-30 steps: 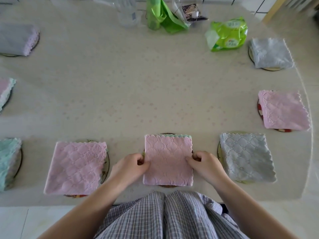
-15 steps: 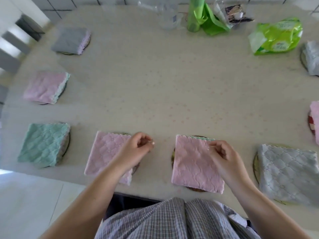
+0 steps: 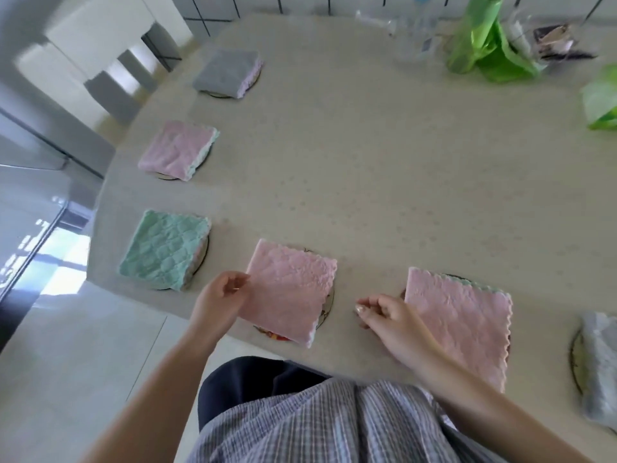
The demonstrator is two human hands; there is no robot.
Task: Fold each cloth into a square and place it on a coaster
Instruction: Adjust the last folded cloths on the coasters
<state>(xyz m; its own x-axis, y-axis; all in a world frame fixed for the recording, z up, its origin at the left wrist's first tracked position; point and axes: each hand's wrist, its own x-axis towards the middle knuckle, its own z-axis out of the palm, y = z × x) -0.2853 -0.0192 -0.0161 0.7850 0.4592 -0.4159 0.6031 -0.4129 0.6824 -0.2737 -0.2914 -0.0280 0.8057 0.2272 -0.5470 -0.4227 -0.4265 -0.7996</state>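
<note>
A folded pink cloth [image 3: 290, 292] lies on a round coaster [image 3: 329, 307] near the table's front edge. My left hand [image 3: 218, 304] sits at this cloth's left edge with its fingers loosely curled; no grip on the cloth shows. To the right, a second pink cloth [image 3: 460, 322] with a teal edge covers another coaster [image 3: 454, 277]. My right hand [image 3: 389, 317] hovers between the two cloths, fingers loosely curled and holding nothing. Its back hides the second cloth's lower left edge.
More folded cloths sit on coasters: teal [image 3: 163, 250], pink [image 3: 177, 150] and grey [image 3: 227, 73] along the left rim, grey [image 3: 601, 362] at far right. Green bags [image 3: 484, 38] and a clear container [image 3: 414, 31] stand at the back of the table [image 3: 367, 162].
Both hands let go of the teal-edged pink cloth and moved left. My left hand now sits at the neighbouring pink cloth's left edge. The view swung left.
</note>
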